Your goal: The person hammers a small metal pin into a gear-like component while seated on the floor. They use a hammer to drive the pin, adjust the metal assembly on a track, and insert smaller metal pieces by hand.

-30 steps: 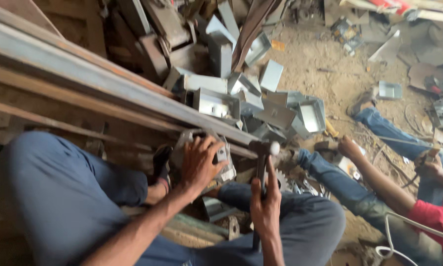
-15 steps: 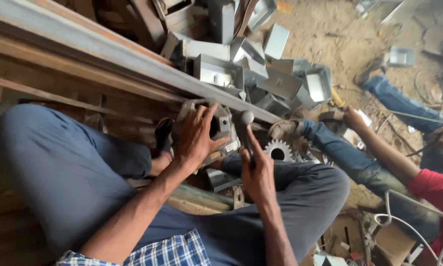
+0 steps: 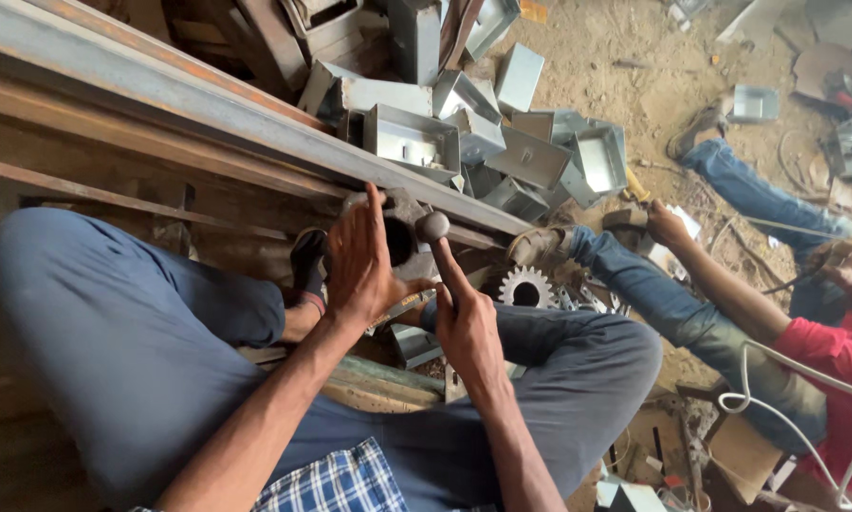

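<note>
My left hand (image 3: 357,267) lies over a small grey metal box (image 3: 402,242) resting against the long steel beam (image 3: 160,90). Its fingers point upward and the palm hides most of the box. My right hand (image 3: 468,332) grips the handle of a hammer. The rounded hammer head (image 3: 433,226) stands up just right of my left fingers, beside the box. Both of my knees, in blue trousers, frame the hands.
A heap of open grey metal boxes (image 3: 416,142) lies beyond the beam. A toothed sprocket (image 3: 525,287) sits by my right knee. At the right sits a co-worker in jeans and a red shirt (image 3: 829,356), with a white cable (image 3: 777,374) nearby. The floor is dirt.
My right hand has brought the hammer head up and to the left, from near the sprocket to beside the box. My left hand has stayed on the box.
</note>
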